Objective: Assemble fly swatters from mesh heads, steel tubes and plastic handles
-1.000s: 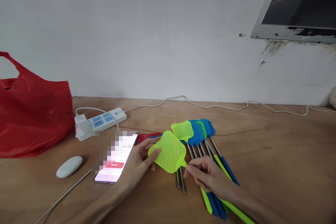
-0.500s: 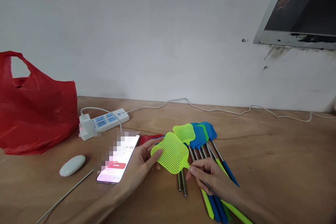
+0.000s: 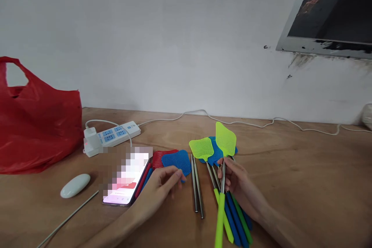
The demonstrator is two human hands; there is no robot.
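Note:
My right hand [image 3: 236, 178] is closed round the metal shaft of a yellow-green fly swatter [image 3: 226, 139]. Its mesh head points up and its long handle runs toward me, above the pile. Underneath lie another yellow-green swatter [image 3: 201, 149], blue swatters [image 3: 214, 159] and a green handle [image 3: 242, 219]. My left hand [image 3: 164, 182] holds nothing, with loosely bent fingers a little apart. It hovers by a blue swatter head [image 3: 177, 161], which overlaps a red one [image 3: 161, 159]. Two bare metal rods [image 3: 196, 190] lie between my hands.
A lit phone [image 3: 128, 180] lies left of my left hand. Beyond it are a power strip [image 3: 112, 135] with a plugged-in charger, a white oval object [image 3: 75, 186] and a red plastic bag [image 3: 40, 124]. A white cable [image 3: 232, 122] runs along the wall.
My left hand has let go of the yellow-green swatter's head. My right hand has carried that swatter right and turned its head upward over the pile. The blue head on the left is now uncovered.

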